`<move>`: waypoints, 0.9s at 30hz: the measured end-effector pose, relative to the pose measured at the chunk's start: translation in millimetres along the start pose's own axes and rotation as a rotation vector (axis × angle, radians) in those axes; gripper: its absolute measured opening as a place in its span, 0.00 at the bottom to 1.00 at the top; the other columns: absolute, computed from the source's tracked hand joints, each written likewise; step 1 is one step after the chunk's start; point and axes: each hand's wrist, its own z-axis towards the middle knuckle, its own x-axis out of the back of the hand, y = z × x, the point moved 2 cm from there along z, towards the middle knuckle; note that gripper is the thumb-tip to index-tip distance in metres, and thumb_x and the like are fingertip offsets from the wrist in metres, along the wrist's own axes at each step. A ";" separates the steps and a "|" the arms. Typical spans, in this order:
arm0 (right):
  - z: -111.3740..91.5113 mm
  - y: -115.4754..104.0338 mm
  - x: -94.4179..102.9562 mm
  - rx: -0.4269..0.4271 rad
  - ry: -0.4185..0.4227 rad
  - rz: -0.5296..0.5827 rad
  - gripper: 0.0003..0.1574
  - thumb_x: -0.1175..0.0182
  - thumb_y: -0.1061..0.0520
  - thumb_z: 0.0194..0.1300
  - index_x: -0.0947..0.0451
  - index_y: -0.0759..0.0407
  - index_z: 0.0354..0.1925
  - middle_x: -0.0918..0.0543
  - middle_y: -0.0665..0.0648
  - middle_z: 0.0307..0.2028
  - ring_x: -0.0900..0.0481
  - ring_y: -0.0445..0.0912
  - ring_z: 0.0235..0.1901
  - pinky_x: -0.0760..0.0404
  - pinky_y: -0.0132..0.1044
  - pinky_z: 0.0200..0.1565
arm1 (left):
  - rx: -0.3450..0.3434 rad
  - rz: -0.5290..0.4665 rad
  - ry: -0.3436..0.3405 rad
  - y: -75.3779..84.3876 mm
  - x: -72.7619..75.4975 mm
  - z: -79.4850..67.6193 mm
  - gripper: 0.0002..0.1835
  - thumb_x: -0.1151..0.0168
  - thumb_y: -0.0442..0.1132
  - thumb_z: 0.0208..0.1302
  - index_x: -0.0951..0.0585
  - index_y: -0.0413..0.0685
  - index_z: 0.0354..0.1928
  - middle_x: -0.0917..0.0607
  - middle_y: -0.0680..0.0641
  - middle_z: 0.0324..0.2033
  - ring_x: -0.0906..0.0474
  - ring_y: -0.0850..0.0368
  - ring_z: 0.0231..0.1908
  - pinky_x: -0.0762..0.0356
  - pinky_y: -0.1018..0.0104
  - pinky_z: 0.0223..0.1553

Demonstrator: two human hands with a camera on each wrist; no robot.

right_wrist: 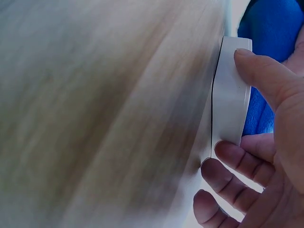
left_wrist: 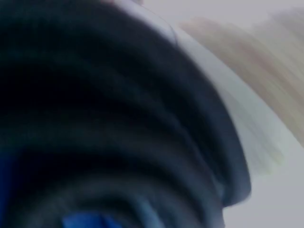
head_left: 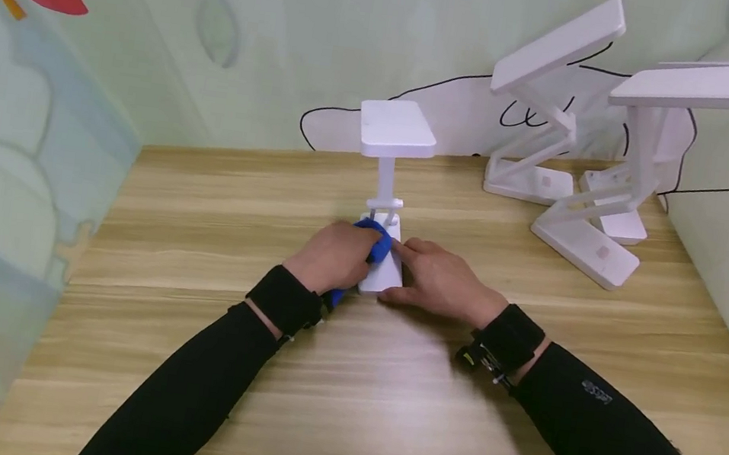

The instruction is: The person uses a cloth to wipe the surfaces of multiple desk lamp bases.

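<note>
A small white desk lamp (head_left: 397,128) stands upright on the wooden table, its flat head above a folding arm and a slim base. My left hand (head_left: 336,254) grips a blue cloth (head_left: 381,247) and presses it on top of the lamp base. On the other side, my right hand (head_left: 443,280) holds the base (right_wrist: 230,95); in the right wrist view the thumb lies at one end and fingertips touch its side. Dark, blurred curves fill most of the left wrist view, with bits of blue cloth (left_wrist: 88,221) along the bottom.
Toward the back right, more white folding lamps stand close together, including one with a tilted head (head_left: 557,45) and one with a wide level head (head_left: 722,84). Patterned walls border the wooden table (head_left: 197,236) at the back and both sides.
</note>
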 end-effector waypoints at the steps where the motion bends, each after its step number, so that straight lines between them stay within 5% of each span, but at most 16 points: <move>1: -0.1 -0.1 0.3 -0.003 -0.001 -0.002 0.58 0.36 0.29 0.54 0.39 0.60 0.70 0.23 0.55 0.48 0.26 0.46 0.40 0.20 0.43 0.37 | 0.008 -0.016 0.005 -2.1 -1.1 -2.0 0.09 0.43 0.39 0.65 0.21 0.45 0.44 0.20 0.50 0.27 0.25 0.55 0.26 0.24 0.65 0.29; 6: -2.5 0.6 2.7 -0.030 -0.024 -0.004 0.59 0.36 0.29 0.54 0.39 0.61 0.70 0.23 0.59 0.52 0.24 0.48 0.44 0.19 0.46 0.42 | 0.050 -0.093 -0.021 -22.8 -4.6 -15.2 0.12 0.43 0.36 0.62 0.22 0.41 0.47 0.19 0.46 0.30 0.24 0.53 0.27 0.24 0.64 0.28; 9: -4.2 3.1 4.5 -0.053 -0.032 -0.009 0.59 0.35 0.29 0.53 0.40 0.60 0.71 0.23 0.59 0.53 0.25 0.48 0.44 0.19 0.45 0.42 | 0.114 -0.145 -0.048 -42.8 1.3 -9.8 0.19 0.43 0.35 0.61 0.23 0.42 0.55 0.17 0.42 0.39 0.23 0.51 0.31 0.23 0.61 0.32; 14: -4.1 5.5 4.8 -0.051 -0.028 0.002 0.58 0.35 0.29 0.53 0.40 0.59 0.71 0.23 0.59 0.53 0.25 0.47 0.44 0.20 0.44 0.42 | 0.135 -0.290 -0.091 -66.2 19.8 28.7 0.29 0.47 0.35 0.64 0.31 0.52 0.68 0.21 0.43 0.53 0.25 0.50 0.40 0.24 0.60 0.40; 19: -0.7 3.1 0.4 -0.033 -0.036 0.012 0.58 0.37 0.28 0.54 0.41 0.59 0.71 0.23 0.59 0.53 0.26 0.46 0.42 0.20 0.42 0.41 | 0.144 -0.433 -0.150 -71.8 31.6 69.9 0.28 0.54 0.30 0.62 0.24 0.58 0.63 0.23 0.46 0.50 0.26 0.48 0.41 0.27 0.61 0.37; 23: 0.2 0.1 -1.2 -0.038 -0.044 0.001 0.58 0.37 0.28 0.55 0.41 0.58 0.72 0.24 0.58 0.53 0.27 0.46 0.42 0.21 0.41 0.41 | 0.193 -0.397 -0.277 -72.4 26.7 94.7 0.17 0.56 0.32 0.65 0.21 0.51 0.50 0.22 0.46 0.43 0.26 0.49 0.39 0.29 0.62 0.36; 27: -0.3 -1.5 0.7 -0.038 -0.028 -0.021 0.58 0.38 0.28 0.55 0.40 0.59 0.71 0.23 0.59 0.54 0.26 0.46 0.43 0.20 0.42 0.42 | 0.165 -0.317 -0.386 -68.1 23.7 105.9 0.10 0.56 0.35 0.69 0.24 0.45 0.44 0.24 0.45 0.39 0.28 0.50 0.38 0.32 0.63 0.37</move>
